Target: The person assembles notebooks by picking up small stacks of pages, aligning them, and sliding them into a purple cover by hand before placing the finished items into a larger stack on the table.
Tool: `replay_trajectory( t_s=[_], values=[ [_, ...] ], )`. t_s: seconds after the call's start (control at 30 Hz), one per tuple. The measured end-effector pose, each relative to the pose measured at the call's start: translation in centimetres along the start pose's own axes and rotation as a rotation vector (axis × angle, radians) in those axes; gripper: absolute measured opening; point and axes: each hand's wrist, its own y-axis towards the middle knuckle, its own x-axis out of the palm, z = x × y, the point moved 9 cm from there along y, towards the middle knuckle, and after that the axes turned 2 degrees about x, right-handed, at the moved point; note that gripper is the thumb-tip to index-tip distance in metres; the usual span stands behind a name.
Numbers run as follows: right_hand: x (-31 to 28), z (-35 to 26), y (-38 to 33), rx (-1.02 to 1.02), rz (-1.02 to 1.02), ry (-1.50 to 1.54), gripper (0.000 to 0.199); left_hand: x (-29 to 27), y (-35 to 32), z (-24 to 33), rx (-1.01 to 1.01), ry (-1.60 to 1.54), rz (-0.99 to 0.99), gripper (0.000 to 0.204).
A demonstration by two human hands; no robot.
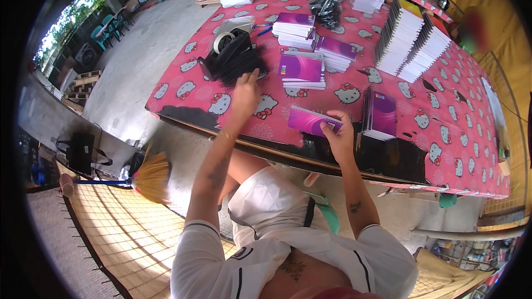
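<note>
A: Biggest first. Worktop [471, 133] under a pink cartoon-cat cloth, person seated at its near edge. Tall white-edged stacks of spiral notebooks [413, 41] at the far right, smaller purple-covered stacks [302, 69] mid-table, one short stack [379, 115] just right of the right hand.

B: Hands?

A: Right hand [338, 135] has its grip closed on a purple notebook [310, 120], thumb on top at the cover's right corner, book held tilted right at the near table edge. Left hand [244, 95] reaches forward, fingers touching the heap of black binding combs [238, 61] by the tape roll [223, 40]. Can't tell if that grip has pinched one or is only resting on the pile.

B: Risks?

A: My read: the notebook is held by one corner over the edge, so a loose thumb drops it to the floor. The combs are tangled, so pulling one could drag several out or scatter them. Left forearm also passes close to the middle stack; a sideways sweep could nudge it.
</note>
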Motion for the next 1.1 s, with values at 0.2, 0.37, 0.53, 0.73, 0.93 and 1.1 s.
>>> replay_trajectory(
  t_s=[0.2,0.37,0.53,0.73,0.93,1.1],
  values=[
    [1.2,0.2,-0.3,0.015,-0.116,-0.044,0.031,0.1,1.0,0.0,0.223,0.285,0.194,0.016],
    [2.3,-0.4,-0.7,-0.006,-0.181,-0.13,0.023,0.6,0.2,1.3,0.378,0.274,0.011,0.018],
    [1.4,0.5,-0.6,0.074,-0.182,-0.102,0.027,-3.0,-2.0,5.5,0.089,-0.082,0.044,0.019],
    [2.2,-0.3,-0.4,0.012,-0.226,-0.107,0.026,-4.2,-7.3,8.1,-0.135,-0.565,-0.033,0.021],
    [2.3,-0.3,-0.6,0.003,-0.241,-0.107,0.024,-4.0,-6.8,8.2,-0.101,-0.513,-0.014,0.019],
    [2.5,-0.6,-0.8,-0.029,-0.271,-0.138,0.023,-4.2,-6.8,8.3,-0.015,-0.455,-0.024,0.024]
  ],
)
